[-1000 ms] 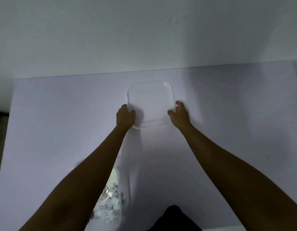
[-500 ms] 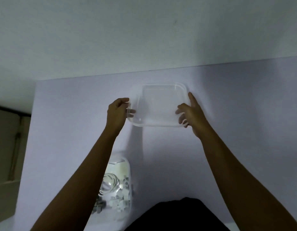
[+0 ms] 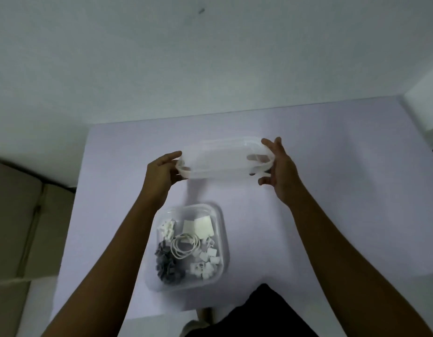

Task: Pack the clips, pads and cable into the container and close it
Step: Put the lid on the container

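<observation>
A clear plastic lid [image 3: 222, 159] hangs in the air above the table, held at both ends. My left hand [image 3: 162, 173] grips its left edge and my right hand [image 3: 280, 169] grips its right edge. Nearer to me, the open clear container [image 3: 221, 229] rests on the table. Inside it lie white clips [image 3: 208, 262], grey clips [image 3: 165, 265], a coiled white cable [image 3: 185, 246] and white pads [image 3: 198, 227].
The pale table [image 3: 332, 190] ends at a white wall behind. A beige box or cabinet [image 3: 16, 227] stands off the table's left edge. A white object [image 3: 426, 105] sits at the far right corner. Dark clothing shows at the bottom.
Both hands took hold of the lid and lifted it off the table, bringing it nearer to me. The view tilted down, so the filled container now shows fully.
</observation>
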